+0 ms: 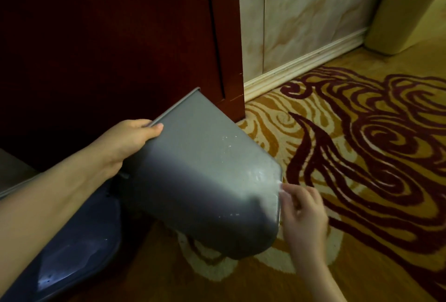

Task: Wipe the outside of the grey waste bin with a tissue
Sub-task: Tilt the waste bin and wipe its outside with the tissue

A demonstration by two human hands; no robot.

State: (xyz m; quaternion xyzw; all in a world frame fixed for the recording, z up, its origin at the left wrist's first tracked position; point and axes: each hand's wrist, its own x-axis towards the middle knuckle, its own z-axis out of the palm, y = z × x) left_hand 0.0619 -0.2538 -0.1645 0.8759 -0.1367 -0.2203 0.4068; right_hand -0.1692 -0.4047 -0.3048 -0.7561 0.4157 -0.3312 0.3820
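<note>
The grey waste bin (202, 176) is tipped over and held above the carpet, its rim toward the upper left and its base toward the lower right. White specks dot its side. My left hand (128, 142) grips the rim, thumb on the outer wall. My right hand (301, 215) is at the base edge, fingers curled against it. A thin pale strip at its fingertips may be the tissue (281, 189), but I cannot tell for certain.
A dark red wooden cabinet (108, 43) stands right behind the bin. A dark plastic bag (72, 251) lies at the lower left. A yellow-green bin (405, 9) stands by the marbled wall at upper right. Patterned carpet (362, 137) covers the floor.
</note>
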